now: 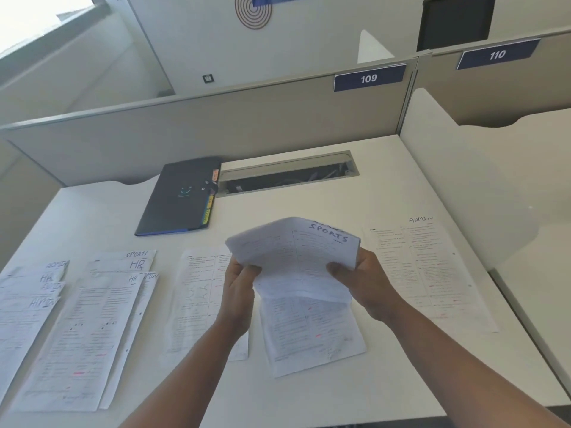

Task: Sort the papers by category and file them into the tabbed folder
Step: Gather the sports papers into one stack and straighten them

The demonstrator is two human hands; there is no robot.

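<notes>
White worktop point(309, 208) holds paper piles; our left hand point(238, 285) and right hand point(367, 285) pinch the floppy SPORTS stack point(293, 257) with curled fingers point(335, 268); we think loose sheets could slip and mix.

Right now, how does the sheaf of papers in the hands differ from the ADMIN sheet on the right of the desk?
The sheaf of papers is lifted off the desk, gripped by the left hand and right hand; the ADMIN sheet lies flat, untouched. The sheaf is several sheets, bent and sagging; the ADMIN sheet looks single and smooth. The sheaf's top sheet reads SPORTS; the other reads ADMIN. Both are white printed pages with handwritten headings.
</notes>
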